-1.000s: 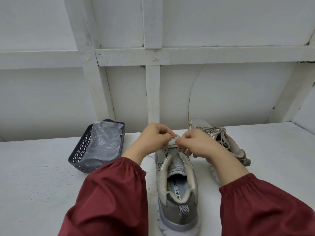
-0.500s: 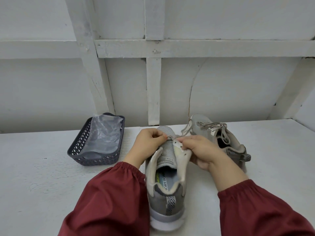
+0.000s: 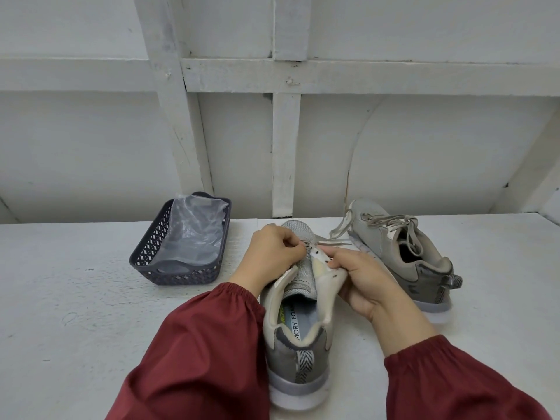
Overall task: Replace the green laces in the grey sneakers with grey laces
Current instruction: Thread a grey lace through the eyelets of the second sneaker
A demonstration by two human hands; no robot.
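A grey sneaker (image 3: 298,353) stands on the white table, heel toward me, its tongue bare over the upper eyelets. My left hand (image 3: 271,256) pinches a grey lace (image 3: 307,245) at the lower eyelets on the left side. My right hand (image 3: 360,280) grips the sneaker's right eyelet flap and folds it outward. The lace's loose end (image 3: 336,244) lies on the table past my hands. A second grey sneaker (image 3: 403,253) rests to the right, laced in grey with the bow loose.
A dark grey plastic basket (image 3: 145,256) holding a clear plastic bag (image 3: 194,234) sits at the left, near the white panelled wall (image 3: 285,131). The white table (image 3: 75,313) runs wide on both sides.
The sneaker in my hands has shifted closer to me. My right hand has moved from the lace to the right eyelet flap and spread it open. My left hand stays at the lace.
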